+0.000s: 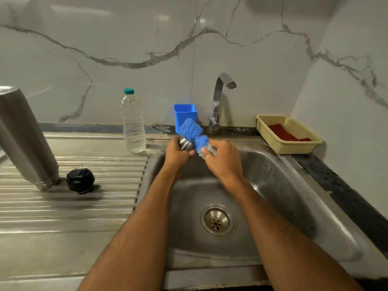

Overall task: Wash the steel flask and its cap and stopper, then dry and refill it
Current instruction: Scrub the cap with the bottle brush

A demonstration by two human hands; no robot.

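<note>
While both forearms reach out over a stainless sink [294, 185], a person works at a small steel cap [185, 143] held above the basin's far side. The left hand [177, 153] has its grip curled round the cap, fingers wrapped under it; the right hand [223, 159] has its grip pinched on a blue mesh scrubber [192, 131], thumb on top, with the scrubber pressed against the cap and its loose end sticking up toward the wall.

On the ribbed draining board [73, 206] to the left, the steel flask [25, 137] stands upside down, mouth on the ridges and body tilted in the wide-angle view. Just beside it on the same board sits the black stopper [80, 180], apart from the flask's mouth.

At the board's far edge, a clear plastic water bottle [133, 122] with a teal lid stands upright. Behind the hands, a blue plastic tub [184, 114] sits against the marble-patterned wall, next to a chrome tap [219, 101] whose spout points over the basin; no water shows at the spout. On the dark counter [336, 185] at right, a cream plastic basket [294, 143] holds a red cloth [283, 133]. The round drain [216, 219] lies between the two forearms.
</note>
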